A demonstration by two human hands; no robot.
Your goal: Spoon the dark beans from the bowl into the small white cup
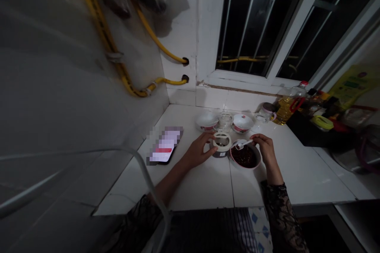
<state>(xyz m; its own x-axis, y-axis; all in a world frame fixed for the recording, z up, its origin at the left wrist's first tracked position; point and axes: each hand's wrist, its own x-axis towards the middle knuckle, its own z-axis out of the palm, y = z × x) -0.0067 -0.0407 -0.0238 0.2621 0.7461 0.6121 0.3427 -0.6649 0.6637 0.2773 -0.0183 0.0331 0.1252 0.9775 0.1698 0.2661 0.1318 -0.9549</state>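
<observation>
My left hand [199, 149] is wrapped round a small white-rimmed jar [221, 144] on the white counter [202, 185], holding it by its left side. My right hand [265, 146] pinches the handle of a white spoon [244, 144] whose bowl hovers between the jar and a red-rimmed bowl [246, 156] of dark food. The bowl sits right beside the jar, under my right hand.
A phone [165, 145] lies on the counter to the left. Behind the jar stand two white bowls [207, 120] [242, 122], a glass [224, 121] and a cup [260, 119]. An oil bottle [287, 106] and clutter fill the back right. Yellow pipes [124, 75] run along the left wall.
</observation>
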